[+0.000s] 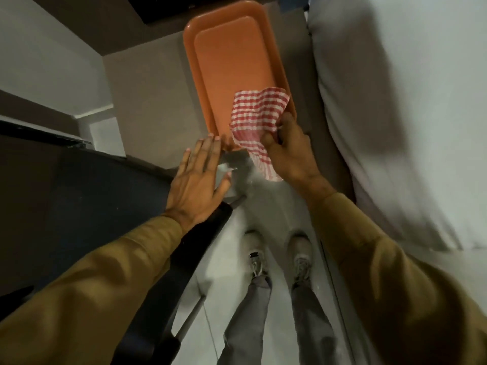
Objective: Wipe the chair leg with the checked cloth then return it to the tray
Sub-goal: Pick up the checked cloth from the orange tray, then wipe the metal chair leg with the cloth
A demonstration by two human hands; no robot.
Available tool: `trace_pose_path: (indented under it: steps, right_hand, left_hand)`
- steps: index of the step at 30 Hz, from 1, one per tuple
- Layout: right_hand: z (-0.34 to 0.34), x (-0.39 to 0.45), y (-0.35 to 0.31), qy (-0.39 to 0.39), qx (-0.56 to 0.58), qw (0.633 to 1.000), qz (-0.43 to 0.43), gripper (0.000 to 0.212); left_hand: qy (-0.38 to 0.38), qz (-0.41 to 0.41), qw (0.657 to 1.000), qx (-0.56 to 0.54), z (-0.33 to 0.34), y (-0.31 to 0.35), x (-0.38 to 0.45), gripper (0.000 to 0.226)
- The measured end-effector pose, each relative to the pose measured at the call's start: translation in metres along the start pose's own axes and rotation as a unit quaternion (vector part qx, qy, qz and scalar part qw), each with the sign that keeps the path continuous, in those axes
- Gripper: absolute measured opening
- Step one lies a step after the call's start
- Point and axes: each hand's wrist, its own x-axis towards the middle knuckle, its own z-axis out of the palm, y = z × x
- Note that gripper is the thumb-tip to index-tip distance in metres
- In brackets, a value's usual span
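An orange tray [226, 61] lies on the floor ahead of me. The red and white checked cloth [255, 114] drapes over the tray's near right corner and hangs past its edge. My right hand [290, 151] pinches the cloth at its right side. My left hand [197, 180] is flat with fingers spread, hovering beside the tray's near left corner and holding nothing. A dark chair [105, 219] fills the left side, with a grey metal leg [191, 320] slanting down under its seat edge.
A bed with a pale sheet [395, 101] runs along the right. My two shoes [276, 254] stand on the light floor below the hands. A white wall and dark furniture edge [52, 61] sit at the far left.
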Motion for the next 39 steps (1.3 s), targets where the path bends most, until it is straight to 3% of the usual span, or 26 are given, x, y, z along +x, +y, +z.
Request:
trace_pose_path:
  steps: [5,11,22,32,36,39]
  right_hand:
    - [0.010,-0.079,0.040,0.043,-0.024,0.999,0.014,0.030]
    - [0.047,-0.181,0.103,0.068,0.027,0.996,0.052,0.039]
    - [0.191,-0.382,0.214,0.130,0.101,0.962,0.219,0.032]
    - [0.358,-0.446,0.272,0.276,0.136,0.861,0.405,0.031]
    - [0.410,-0.442,0.282,0.312,0.174,0.822,0.444,0.032]
    - [0.427,-0.443,0.278,0.311,0.205,0.815,0.443,0.029]
  left_hand:
    - [-0.029,0.019,0.997,0.064,0.029,-0.019,-0.081,0.081]
    - [-0.037,0.055,0.989,0.132,0.062,-0.046,-0.159,0.086]
    - [-0.089,0.150,0.962,0.212,0.114,-0.097,-0.256,0.087]
    - [0.053,0.242,0.949,0.195,0.195,-0.122,-0.268,0.088]
    - [0.105,0.277,0.935,0.193,0.216,-0.124,-0.266,0.092]
    - [0.146,0.294,0.925,0.193,0.225,-0.127,-0.261,0.092]
